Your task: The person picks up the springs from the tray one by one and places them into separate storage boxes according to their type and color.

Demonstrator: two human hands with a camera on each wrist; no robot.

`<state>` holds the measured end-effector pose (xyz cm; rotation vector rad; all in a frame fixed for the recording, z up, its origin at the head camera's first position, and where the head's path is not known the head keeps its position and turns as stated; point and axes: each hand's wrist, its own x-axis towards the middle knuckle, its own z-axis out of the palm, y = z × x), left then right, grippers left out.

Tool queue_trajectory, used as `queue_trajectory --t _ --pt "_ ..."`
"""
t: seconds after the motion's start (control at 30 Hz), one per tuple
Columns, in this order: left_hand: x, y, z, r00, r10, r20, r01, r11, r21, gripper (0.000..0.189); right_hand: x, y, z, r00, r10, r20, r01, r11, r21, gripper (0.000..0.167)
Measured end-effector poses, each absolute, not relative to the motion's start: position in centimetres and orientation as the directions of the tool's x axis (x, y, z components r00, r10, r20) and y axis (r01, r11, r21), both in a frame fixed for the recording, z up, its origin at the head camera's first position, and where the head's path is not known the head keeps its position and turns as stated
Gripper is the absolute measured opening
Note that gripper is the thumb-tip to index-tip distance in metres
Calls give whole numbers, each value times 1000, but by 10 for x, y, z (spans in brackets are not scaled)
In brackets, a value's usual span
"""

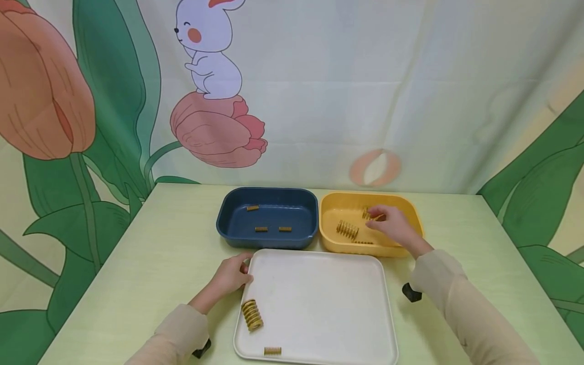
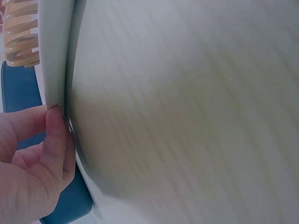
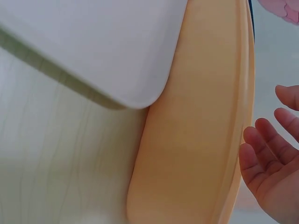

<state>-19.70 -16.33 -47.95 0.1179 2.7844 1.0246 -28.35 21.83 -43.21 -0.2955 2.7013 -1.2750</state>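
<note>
My left hand [image 1: 230, 274] pinches the left rim of a white tray [image 1: 315, 304] between thumb and fingers, as the left wrist view shows closely. On that tray lie a thick gold coil spring [image 1: 252, 315] near the left edge and a small, thin spring [image 1: 272, 351] by the front edge. Over the yellow bin [image 1: 378, 250] hovers my right hand [image 1: 394, 225], its fingers loosely bent and, in the right wrist view, holding nothing. A medium spring [image 1: 348, 229] lies inside that bin. Another spring [image 1: 366, 213] is partly covered by my right fingertips, and a third [image 1: 363, 242] sits behind the front wall.
A dark blue bin [image 1: 264, 243] stands left of the yellow one, with three small springs [image 1: 261, 229] spread on its floor. Both bins are just beyond the tray's far edge. Behind the pale table [image 1: 150, 253] hangs a printed curtain [image 1: 319, 101].
</note>
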Motion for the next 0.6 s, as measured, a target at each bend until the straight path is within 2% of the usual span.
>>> queue_trajectory --t 0.4,0.6 --pt "-197 -163 -479 -983 133 -130 18 761 648 47 -272 200 -423 -958 -286 -9 -173 603 -779 37" --pt "-196 -163 -478 -982 132 -133 14 759 650 47 -268 194 -422 -956 -292 -24 -163 597 -785 37"
